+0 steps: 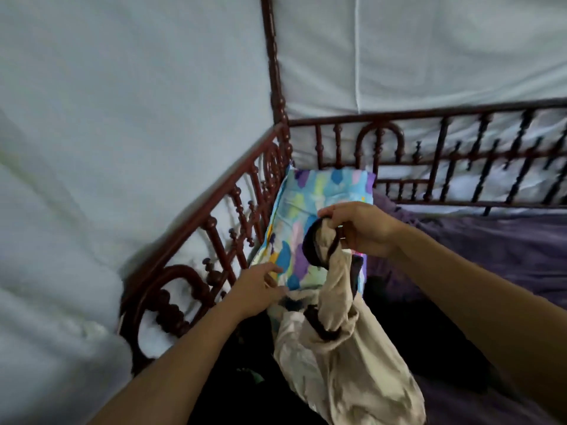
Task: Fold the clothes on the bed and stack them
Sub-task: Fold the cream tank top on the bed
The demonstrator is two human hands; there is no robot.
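Above the bed [491, 246], the right hand [359, 228] grips a crumpled beige garment [346, 348] by its dark-trimmed end while the left hand [257, 289] meets its lower folds (grip unclear), so folding looks barely begun, no stack in view.

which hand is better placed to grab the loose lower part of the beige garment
Left. The left hand is open, right beside the hanging garment; the right hand is busy gripping its top.
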